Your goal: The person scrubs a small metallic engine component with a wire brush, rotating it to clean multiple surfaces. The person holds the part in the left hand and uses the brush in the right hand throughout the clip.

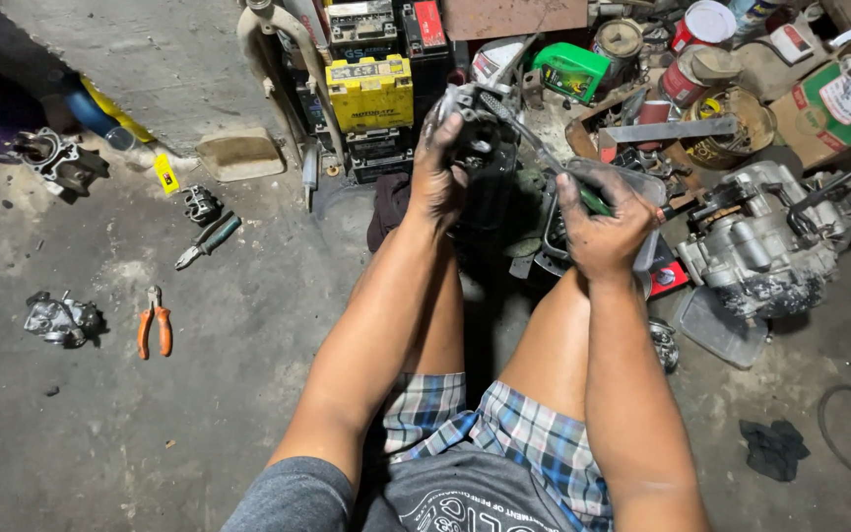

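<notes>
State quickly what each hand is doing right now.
Left hand: closed around a dark metal engine part.
Right hand: closed on a green-handled tool aimed at that part.

Two pliers (one orange-handled)

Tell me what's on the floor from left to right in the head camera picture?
Small metal engine part → orange pliers → dark-handled pliers → left hand on a black engine part → right hand → big grey engine → dark rag.
</notes>
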